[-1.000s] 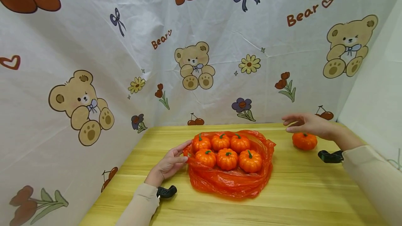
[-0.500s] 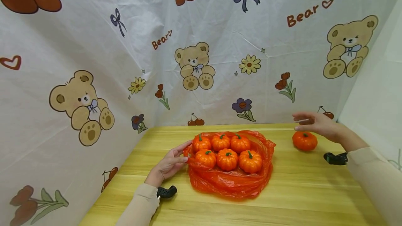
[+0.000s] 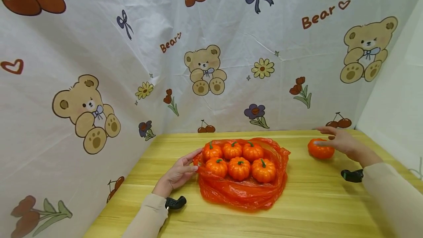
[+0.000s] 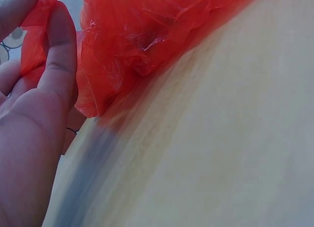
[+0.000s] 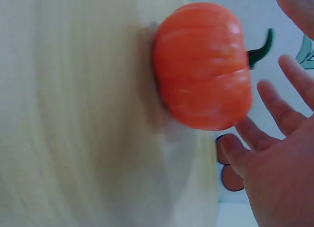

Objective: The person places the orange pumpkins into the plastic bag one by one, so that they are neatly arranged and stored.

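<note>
A red plastic bag (image 3: 238, 195) lies mid-table with its mouth spread wide. Inside sit several small orange pumpkins (image 3: 239, 168) with green stems, in two rows. My left hand (image 3: 178, 173) pinches the bag's left edge; in the left wrist view the thin red plastic (image 4: 37, 45) runs between thumb and fingers. One more pumpkin (image 3: 320, 152) stands on the table to the right. My right hand (image 3: 347, 145) is just above and beside it, fingers spread. The right wrist view has this pumpkin (image 5: 203, 65) in front of the fingers, whose contact with it I cannot tell.
The wooden table (image 3: 185, 223) meets a printed cloth (image 3: 231, 28) at the back and left, and a white wall (image 3: 393, 120) on the right. A black wrist device (image 3: 176, 202) sits on the left wrist, another (image 3: 352, 175) on the right.
My right hand has moved to the right and then lowered to the lone pumpkin, now partly covering it. The left hand and the bag stay in place.
</note>
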The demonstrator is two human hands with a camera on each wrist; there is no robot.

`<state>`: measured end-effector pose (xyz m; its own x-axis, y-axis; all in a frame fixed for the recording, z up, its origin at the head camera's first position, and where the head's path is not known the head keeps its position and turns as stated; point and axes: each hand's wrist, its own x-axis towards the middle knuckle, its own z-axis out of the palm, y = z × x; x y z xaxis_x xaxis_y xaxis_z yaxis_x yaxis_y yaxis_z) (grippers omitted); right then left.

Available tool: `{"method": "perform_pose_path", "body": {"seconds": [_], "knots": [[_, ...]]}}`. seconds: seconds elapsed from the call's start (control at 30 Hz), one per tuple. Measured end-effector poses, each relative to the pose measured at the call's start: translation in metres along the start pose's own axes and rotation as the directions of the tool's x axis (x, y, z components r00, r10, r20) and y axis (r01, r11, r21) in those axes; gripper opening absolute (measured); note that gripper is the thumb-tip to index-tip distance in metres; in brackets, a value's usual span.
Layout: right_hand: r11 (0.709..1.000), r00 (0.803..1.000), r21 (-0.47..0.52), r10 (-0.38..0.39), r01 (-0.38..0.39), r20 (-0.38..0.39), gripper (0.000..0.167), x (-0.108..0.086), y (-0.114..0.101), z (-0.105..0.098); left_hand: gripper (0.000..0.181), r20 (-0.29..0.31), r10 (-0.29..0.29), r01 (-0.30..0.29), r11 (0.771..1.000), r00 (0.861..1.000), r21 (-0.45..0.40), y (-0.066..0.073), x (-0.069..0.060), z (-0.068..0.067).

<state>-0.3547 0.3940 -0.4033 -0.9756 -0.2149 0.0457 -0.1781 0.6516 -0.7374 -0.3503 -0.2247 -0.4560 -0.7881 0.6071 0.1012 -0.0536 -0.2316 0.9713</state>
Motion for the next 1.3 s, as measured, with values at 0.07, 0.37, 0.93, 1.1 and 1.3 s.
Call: {"method": "perform_pose_path", "body": {"seconds": [0.07, 0.37, 0.93, 1.1, 1.3], "knots": [[1.000, 1.000, -0.002, 0.029, -0.029, -0.008, 0.086, 0.001, 0.005, 0.003, 0.077, 0.004, 0.000, 0.000, 1.000, 1.000, -0.003, 0.000, 0.000, 0.000], [0.997, 0.996, 0.010, 0.080, -0.080, -0.024, 0.090, 0.003, 0.023, 0.011, 0.076, 0.006, 0.003, -0.003, 1.000, 1.000, 0.010, 0.001, 0.003, -0.001], [0.995, 0.997, -0.065, 0.077, -0.078, -0.025, 0.091, 0.000, 0.014, 0.015, 0.074, 0.003, 0.001, -0.001, 1.000, 1.000, -0.005, -0.003, -0.003, -0.001], [0.996, 0.999, -0.085, 0.034, -0.035, -0.022, 0.086, -0.001, 0.004, 0.011, 0.072, 0.000, 0.003, -0.003, 1.000, 1.000, 0.003, -0.004, -0.002, -0.002], [0.998, 1.000, -0.066, -0.006, 0.007, 0.011, 0.079, -0.002, -0.010, 0.004, 0.073, 0.004, -0.003, 0.003, 1.000, 1.000, 0.003, -0.002, 0.000, -0.003]]}}
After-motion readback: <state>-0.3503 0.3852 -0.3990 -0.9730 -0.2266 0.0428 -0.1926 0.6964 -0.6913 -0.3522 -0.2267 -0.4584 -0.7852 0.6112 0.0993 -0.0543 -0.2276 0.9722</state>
